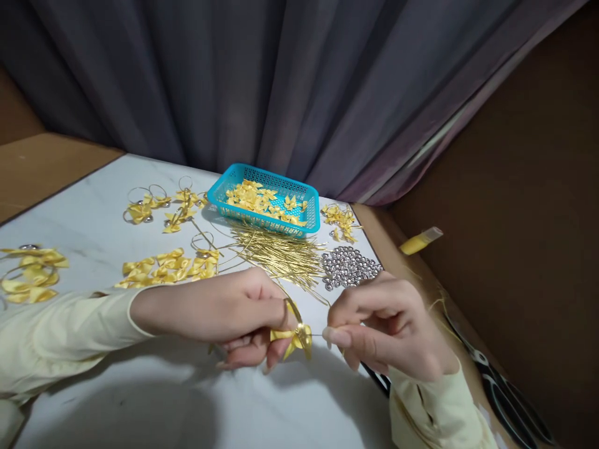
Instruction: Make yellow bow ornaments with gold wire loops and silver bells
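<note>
My left hand (229, 308) is closed on a yellow satin ribbon bow (302, 342), pinching it between thumb and fingers above the table. A gold cord (296, 307) curves up from the bow's middle, where something small and shiny shows. My right hand (388, 324), just to the right, pinches a thin strand (317, 335) that stretches straight out from the bow. Whether that strand is thread, wire or a needle cannot be made out. The pinching fingertips hide its far end.
Beyond my hands stands a blue plastic basket (311, 226) of yellow bows. Before it lie cut gold cords (276, 249) and a heap of silver beads (349, 265). Bows with cord loops (140, 212) spread leftward. Black-handled scissors (510, 399) and a yellow tube (418, 241) are at right.
</note>
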{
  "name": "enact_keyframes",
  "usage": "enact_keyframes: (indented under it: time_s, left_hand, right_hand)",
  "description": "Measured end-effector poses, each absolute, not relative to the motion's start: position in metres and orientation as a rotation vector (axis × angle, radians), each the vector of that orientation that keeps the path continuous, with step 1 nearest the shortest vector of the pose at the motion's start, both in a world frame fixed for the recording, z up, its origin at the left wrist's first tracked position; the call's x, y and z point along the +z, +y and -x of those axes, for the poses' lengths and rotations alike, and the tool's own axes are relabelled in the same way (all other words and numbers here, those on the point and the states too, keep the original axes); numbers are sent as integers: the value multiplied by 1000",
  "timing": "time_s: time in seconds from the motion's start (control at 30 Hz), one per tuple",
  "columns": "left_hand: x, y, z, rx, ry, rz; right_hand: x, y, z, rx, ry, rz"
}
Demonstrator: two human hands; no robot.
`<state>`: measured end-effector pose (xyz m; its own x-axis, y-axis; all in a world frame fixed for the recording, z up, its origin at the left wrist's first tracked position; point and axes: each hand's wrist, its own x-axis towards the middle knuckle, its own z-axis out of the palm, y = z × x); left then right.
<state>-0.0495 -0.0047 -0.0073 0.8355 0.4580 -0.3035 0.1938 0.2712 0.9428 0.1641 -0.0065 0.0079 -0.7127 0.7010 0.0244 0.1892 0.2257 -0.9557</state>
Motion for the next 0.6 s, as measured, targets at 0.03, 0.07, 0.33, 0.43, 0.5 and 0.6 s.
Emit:
enact_keyframes:
  time_s: [0.03,0.07,0.33,0.43,0.5,0.6]
  left_hand:
    - [-7,-6,50,194,617,-1318]
    - [-7,-7,50,197,640,-1334]
    - [-5,-12,50,312,728,-1528]
    - [-6,-10,51,349,690,-1594]
    - [-7,-9,51,386,663,-1651]
    - [-8,-9,52,444,617,-1732]
  right_hand:
    - [7,-7,-164,1625,-1956,859]
    - [6,-7,-163,1738,-1865,895]
    - [5,0,-164,2103,-1551,957]
    - [4,1,-161,2167,-1389,928]
    - [3,1,-159,2202,-1300,915]
    - [4,2,-156,2262,-1204,901]
